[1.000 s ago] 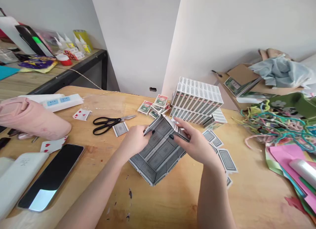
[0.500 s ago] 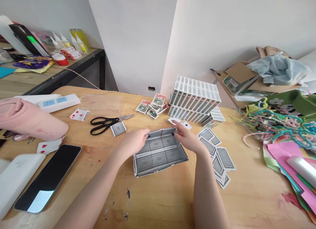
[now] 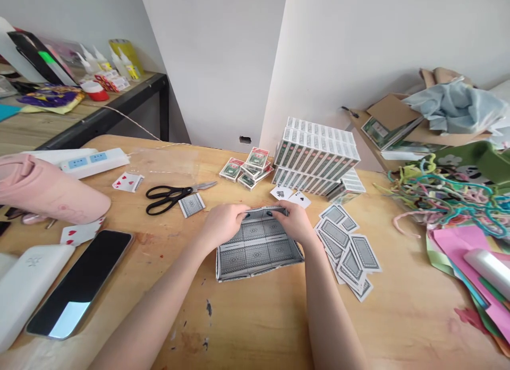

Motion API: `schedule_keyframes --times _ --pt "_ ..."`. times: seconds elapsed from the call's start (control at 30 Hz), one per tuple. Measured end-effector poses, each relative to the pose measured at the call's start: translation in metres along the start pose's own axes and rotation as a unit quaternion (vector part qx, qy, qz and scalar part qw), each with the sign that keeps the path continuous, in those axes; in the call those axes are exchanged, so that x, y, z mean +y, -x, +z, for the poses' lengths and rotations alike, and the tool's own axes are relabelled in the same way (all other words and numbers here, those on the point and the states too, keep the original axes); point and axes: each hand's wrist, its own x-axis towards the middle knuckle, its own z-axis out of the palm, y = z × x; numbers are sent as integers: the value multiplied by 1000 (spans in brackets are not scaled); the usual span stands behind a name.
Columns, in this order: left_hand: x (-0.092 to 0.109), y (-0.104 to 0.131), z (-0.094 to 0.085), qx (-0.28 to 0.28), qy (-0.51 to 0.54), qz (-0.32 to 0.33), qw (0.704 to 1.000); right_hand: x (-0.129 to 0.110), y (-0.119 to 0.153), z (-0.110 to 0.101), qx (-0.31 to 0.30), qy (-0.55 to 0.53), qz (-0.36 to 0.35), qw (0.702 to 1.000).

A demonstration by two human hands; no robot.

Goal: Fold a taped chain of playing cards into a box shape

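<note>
A shallow open box made of playing cards (image 3: pixel 255 255) rests on the table in front of me, patterned card backs lining its inside. My left hand (image 3: pixel 228 225) pinches the far wall near its left end, thumb inside and fingers behind. At the right part of the same wall, my right hand (image 3: pixel 297 221) grips with its thumb inside as well. Just beyond the box lie two face-up cards (image 3: pixel 290 195). Loose face-down cards (image 3: pixel 346 247) are spread to the right of my right hand. Black-handled scissors (image 3: pixel 169 197) and a cut card (image 3: pixel 192 204) lie to the left.
Behind the box stand a large stack of card packs (image 3: pixel 319 152) and a few loose packs (image 3: pixel 255 165). On the left are a phone (image 3: pixel 82 285), a white power bank (image 3: pixel 34 290), a pink roll (image 3: pixel 51 186) and a power strip (image 3: pixel 95 164). Pipe cleaners (image 3: pixel 458 194) heap up at right.
My right hand has moved from the box's far right corner inward along the far wall and closed on it. My left hand has shifted slightly right along that wall.
</note>
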Motion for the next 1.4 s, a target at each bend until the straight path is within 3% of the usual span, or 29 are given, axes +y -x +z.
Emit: schedule_keyframes --times 0.07,0.17,0.23,0.33,0.4,0.47,0.53,0.63,0.67,0.73,0.8,0.83,0.9,1.0,1.07,1.13,1.23,1.3,1.4 --pt "-4 0 -6 8 125 9 992 -1 1 -2 28 -2 4 1000" --pt "-14 0 -22 63 287 -5 956 -5 4 -10 78 -5 8 997" --pt "-19 4 -35 86 345 -34 934 -10 6 -16 149 -22 -16 988" --pt "-19 10 -49 42 414 -63 907 -19 9 -22 275 -104 -150 944" --pt "-13 14 -52 47 404 -44 912 -26 12 -24 286 -146 -248 914" --pt "-5 16 -49 93 349 -6 933 -33 14 -25 267 -122 -276 915" --pt "4 16 -41 175 280 24 943 -39 18 -27 282 -53 -213 934" --pt "13 17 -26 320 173 29 931 -46 24 -31 333 -55 -16 941" --pt "16 17 -20 356 143 24 923 -48 25 -32 313 -120 42 941" --pt "20 18 -9 396 108 30 912 -52 25 -32 188 -314 112 924" --pt "25 21 2 400 90 70 909 -56 23 -27 38 -483 133 865" --pt "27 24 7 398 82 102 908 -57 21 -23 -6 -534 140 834" --pt "34 31 16 377 72 185 905 -58 18 -16 -11 -570 165 805" --pt "43 41 25 322 146 273 895 -56 16 -11 -5 -555 185 811" --pt "47 43 26 288 249 239 893 -53 16 -14 -33 -537 184 822" --pt "49 41 24 253 340 144 894 -51 18 -18 -63 -528 183 827" --pt "47 34 17 180 363 29 914 -51 20 -20 -113 -517 175 830" --pt "45 30 14 123 355 7 927 -53 22 -15 -142 -505 165 835" --pt "43 27 13 67 396 -20 915 -55 22 -6 -161 -493 163 839"
